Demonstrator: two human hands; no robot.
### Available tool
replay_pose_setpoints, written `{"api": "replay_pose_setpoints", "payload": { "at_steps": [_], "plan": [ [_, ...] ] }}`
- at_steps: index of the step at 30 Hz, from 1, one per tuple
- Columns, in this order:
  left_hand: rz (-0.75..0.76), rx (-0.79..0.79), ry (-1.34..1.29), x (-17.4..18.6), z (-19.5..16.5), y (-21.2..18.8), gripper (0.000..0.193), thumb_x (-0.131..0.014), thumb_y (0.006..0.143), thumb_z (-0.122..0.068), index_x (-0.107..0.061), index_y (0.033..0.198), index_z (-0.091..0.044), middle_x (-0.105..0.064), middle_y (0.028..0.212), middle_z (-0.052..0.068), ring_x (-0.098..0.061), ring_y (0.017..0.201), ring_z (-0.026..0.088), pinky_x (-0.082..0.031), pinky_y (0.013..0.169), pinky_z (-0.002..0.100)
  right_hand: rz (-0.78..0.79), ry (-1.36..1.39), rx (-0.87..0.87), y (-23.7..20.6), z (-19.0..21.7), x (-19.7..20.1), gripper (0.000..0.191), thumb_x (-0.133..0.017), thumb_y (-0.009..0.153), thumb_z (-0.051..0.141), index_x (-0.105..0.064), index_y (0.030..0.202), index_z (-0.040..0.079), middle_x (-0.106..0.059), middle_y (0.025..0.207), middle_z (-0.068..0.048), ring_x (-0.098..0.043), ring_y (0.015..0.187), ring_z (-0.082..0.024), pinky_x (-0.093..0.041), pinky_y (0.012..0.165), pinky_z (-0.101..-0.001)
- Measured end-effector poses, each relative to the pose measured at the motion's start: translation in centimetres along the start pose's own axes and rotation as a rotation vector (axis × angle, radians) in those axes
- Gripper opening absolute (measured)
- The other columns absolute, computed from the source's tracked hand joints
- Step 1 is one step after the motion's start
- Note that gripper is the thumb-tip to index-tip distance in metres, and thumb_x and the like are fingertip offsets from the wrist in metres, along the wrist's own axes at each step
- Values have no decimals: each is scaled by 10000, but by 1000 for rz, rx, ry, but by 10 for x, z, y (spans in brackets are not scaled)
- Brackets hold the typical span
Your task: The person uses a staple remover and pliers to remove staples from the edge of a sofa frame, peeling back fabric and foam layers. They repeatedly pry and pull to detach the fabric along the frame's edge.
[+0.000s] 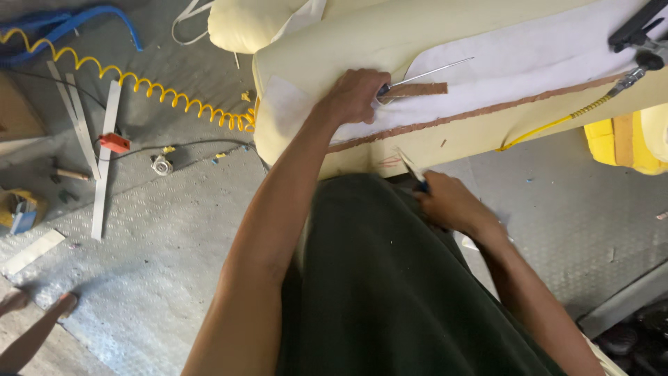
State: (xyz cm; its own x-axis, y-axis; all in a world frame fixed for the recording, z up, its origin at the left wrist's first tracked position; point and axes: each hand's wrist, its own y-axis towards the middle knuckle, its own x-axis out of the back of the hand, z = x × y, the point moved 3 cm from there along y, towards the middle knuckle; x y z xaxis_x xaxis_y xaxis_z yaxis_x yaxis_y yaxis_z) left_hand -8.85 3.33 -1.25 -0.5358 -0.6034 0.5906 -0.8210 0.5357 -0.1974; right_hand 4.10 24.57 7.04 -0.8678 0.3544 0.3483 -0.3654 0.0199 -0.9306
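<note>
My left hand (356, 96) rests on a pale yellow foam cushion (327, 49) and is closed around the dark handle of a thin metal rod tool (431, 72) that points right over a white fabric sheet (529, 56). A short brown strip (417, 89) lies beside the hand, and a long brown trim (487, 111) runs along the white fabric's lower edge. Lower down, my right hand (449, 202) grips a small blue-handled blade (412, 170) at the cushion's front edge, just above my dark green clothing (376, 278).
A yellow coiled air hose (139, 83) crosses the grey metal floor (174, 237) at left, near white strips (104, 160), a red object (113, 143) and blue hose (69, 21). A black air tool (640, 35) with yellow hose lies top right. Another person's feet (38, 303) show bottom left.
</note>
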Motion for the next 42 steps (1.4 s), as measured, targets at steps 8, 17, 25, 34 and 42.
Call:
{"api": "replay_pose_setpoints", "payload": {
  "at_steps": [8,17,25,34,42],
  "plan": [
    [-49,-25,109,-7,-9,-8,385,-769,714,-10,-608,1057,-77,-646,1021,167,-640,969,410,-498,812,523,-154,231,-186,29,-159,-33,256,-668,964,207,-661,1116,0,-755,915,-171,-744,802,-273,-592,654,-389],
    [-3,-4,106,-105,-48,-61,407,-688,811,-4,-536,1177,-100,-565,1100,231,-670,856,439,-542,727,555,-203,730,-291,25,-199,-79,280,-644,1003,251,-676,1136,6,-743,861,-146,-712,690,-244,-455,513,-388],
    [56,93,133,-116,-44,-59,441,-717,773,10,-524,1159,-76,-562,1114,202,-682,930,426,-568,775,525,-210,588,-221,32,-210,-70,281,-633,1015,235,-686,1225,55,-749,945,-130,-683,813,-239,-542,722,-390],
    [-265,319,163,-14,-36,-32,327,-767,812,-154,-590,1079,-88,-620,1081,162,-659,938,419,-524,788,535,-488,729,7,48,-275,-12,277,-655,964,194,-644,1194,41,-728,809,-65,-732,730,-151,-555,650,-323],
    [-522,438,283,76,-88,22,491,-828,835,-432,-589,933,-15,-635,902,179,-647,798,356,-515,724,491,-828,981,26,64,-332,74,282,-640,987,196,-633,1240,70,-666,772,-74,-640,663,-148,-509,572,-319]
  ]
}}
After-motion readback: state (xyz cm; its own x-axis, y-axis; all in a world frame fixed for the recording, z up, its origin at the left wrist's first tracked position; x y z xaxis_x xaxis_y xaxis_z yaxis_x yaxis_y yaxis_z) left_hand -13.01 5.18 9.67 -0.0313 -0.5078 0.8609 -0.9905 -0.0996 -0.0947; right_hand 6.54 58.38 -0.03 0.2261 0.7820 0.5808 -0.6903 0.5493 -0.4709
